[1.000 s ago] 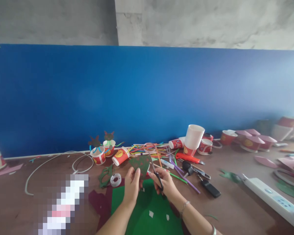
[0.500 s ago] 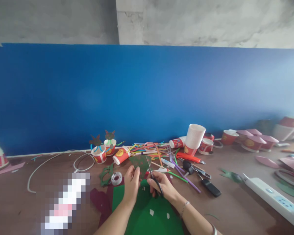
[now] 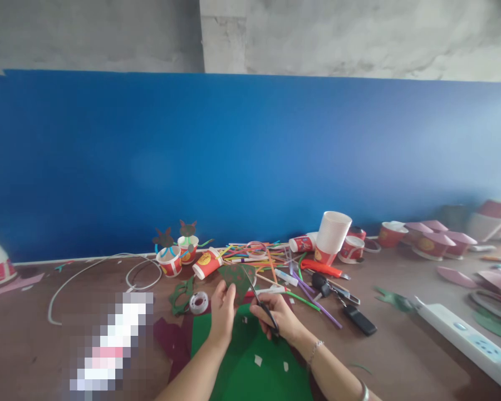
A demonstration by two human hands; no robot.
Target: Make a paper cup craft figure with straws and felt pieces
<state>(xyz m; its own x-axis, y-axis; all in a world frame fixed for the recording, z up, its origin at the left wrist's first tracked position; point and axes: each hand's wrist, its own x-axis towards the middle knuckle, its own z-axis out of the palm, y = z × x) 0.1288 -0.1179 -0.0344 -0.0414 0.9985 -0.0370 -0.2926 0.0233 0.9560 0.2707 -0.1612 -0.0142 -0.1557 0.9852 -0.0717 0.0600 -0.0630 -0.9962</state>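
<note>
My left hand [image 3: 223, 313] pinches a piece of dark green paper [image 3: 235, 277] with reddish marks, held up above the table. In my right hand [image 3: 278, 318] is a pair of scissors [image 3: 266, 309], its handles around my fingers. The blades point up and left and lie at the right edge of the paper. Under both hands lies a larger green sheet [image 3: 259, 384] with small white scraps [image 3: 258, 361] on it. Dark red paper [image 3: 172, 341] sticks out beneath that sheet on the left.
A tape roll [image 3: 199, 302] and a green paper cutout [image 3: 181, 297] lie left of my hands. Behind are scattered straws [image 3: 244, 260] and a stack of paper cups [image 3: 332, 236]. On the right are an orange cutter [image 3: 322, 269], keys [image 3: 359, 319] and a power strip [image 3: 467, 334].
The scissors and the paper have shifted slightly left, and the paper's upper right edge now looks rounder. My left hand has moved a little left and down.
</note>
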